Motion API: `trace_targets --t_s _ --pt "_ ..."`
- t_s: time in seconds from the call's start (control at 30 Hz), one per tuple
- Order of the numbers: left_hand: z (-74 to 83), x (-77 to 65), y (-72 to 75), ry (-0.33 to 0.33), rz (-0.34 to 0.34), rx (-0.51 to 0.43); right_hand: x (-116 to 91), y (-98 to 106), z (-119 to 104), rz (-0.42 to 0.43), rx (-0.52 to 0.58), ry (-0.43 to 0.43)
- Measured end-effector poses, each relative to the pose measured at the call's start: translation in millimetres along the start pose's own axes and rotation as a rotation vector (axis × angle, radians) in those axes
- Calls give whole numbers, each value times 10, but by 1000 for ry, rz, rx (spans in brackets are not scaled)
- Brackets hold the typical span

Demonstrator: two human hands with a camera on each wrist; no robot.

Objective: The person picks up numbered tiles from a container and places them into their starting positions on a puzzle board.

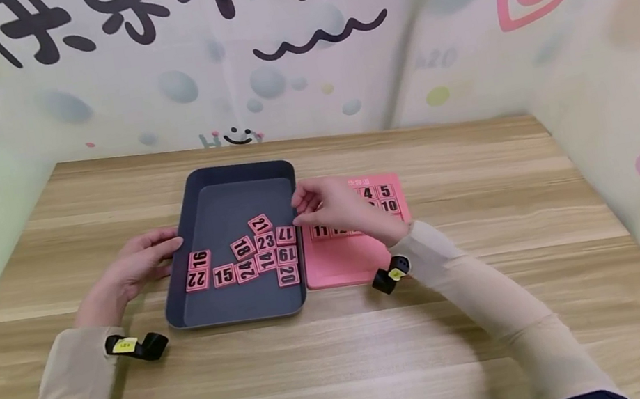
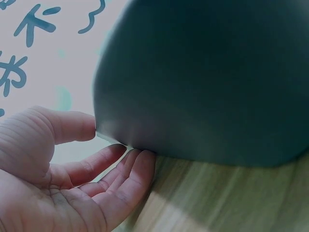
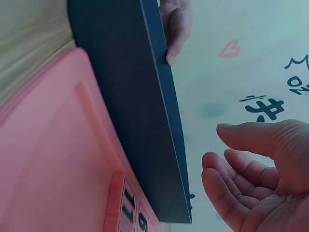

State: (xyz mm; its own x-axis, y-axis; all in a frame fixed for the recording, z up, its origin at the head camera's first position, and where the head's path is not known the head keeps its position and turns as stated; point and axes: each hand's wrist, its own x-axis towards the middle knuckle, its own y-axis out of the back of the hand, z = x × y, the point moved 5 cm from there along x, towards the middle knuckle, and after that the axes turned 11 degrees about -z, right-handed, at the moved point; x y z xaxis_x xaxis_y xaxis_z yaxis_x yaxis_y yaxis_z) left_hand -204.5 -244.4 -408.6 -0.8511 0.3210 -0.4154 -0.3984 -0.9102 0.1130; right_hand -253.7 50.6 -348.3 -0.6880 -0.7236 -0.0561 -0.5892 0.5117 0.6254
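Observation:
My left hand (image 1: 137, 264) holds the left wall of a dark grey tray (image 1: 226, 208), its thumb at the rim and its fingers against the outside. Inside the tray lie several pink number tiles (image 1: 246, 270), turned different ways, among them 15, 16, 22 and 23. My right hand (image 1: 337, 207) hovers by the tray's right rim with loosely curved fingers; in the right wrist view a gap shows between thumb (image 3: 251, 135) and fingers, with nothing in it. Below that hand is a pink number board (image 1: 337, 263), its upper rows holding tiles such as 4, 5 and 10, some hidden by the hand.
The tray and board stand side by side on a wood-grain table (image 1: 347, 364). Behind them rises a white printed wall sheet (image 1: 141, 116) with dark lettering. Both wrists carry small black cameras (image 1: 154, 346).

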Motion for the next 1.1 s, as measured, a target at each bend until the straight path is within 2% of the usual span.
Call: trace_targets --t_s 0.4,0.67,1.1 --pt "-15 1 6 10 10 6 283 -172 -278 -32 35 79" --pt "-16 3 6 1 5 -2 391 -322 -295 -83 98 39" --pt "-4 2 -3 10 10 1 477 -594 -328 -222 95 60"
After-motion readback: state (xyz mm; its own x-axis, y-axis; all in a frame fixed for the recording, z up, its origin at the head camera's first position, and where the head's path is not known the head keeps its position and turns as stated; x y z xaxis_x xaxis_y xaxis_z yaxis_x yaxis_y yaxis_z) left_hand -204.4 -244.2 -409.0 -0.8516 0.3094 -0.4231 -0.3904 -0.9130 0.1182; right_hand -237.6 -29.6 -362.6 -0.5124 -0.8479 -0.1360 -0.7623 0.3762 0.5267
